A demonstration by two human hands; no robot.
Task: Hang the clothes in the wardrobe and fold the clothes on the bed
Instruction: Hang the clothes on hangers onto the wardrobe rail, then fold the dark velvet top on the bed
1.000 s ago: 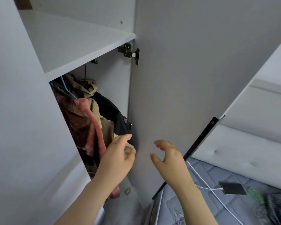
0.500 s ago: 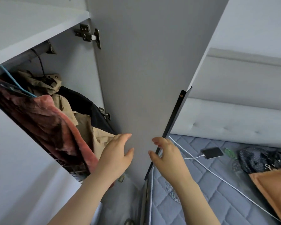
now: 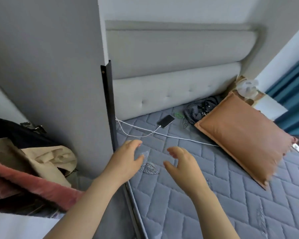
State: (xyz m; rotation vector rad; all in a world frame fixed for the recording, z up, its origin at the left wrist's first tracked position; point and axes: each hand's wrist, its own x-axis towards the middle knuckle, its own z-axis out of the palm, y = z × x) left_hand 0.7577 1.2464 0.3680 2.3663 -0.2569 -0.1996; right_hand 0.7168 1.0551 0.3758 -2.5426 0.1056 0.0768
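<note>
My left hand (image 3: 126, 163) and right hand (image 3: 181, 163) hover empty, fingers loosely spread, over the grey mattress (image 3: 179, 213). The dark dotted bundle (image 3: 195, 110), likely clothing, lies against the headboard (image 3: 171, 90), touching the orange pillow (image 3: 240, 135). I'd reach over the charging cable (image 3: 162, 134) and lift without snagging it.

The bed (image 3: 214, 213) lies open across its near half; the wardrobe door (image 3: 50, 66) walls its left edge, while a cable (image 3: 179, 138), phone (image 3: 166, 121) and pillow (image 3: 240, 135) crowd the headboard (image 3: 171, 87) end.
</note>
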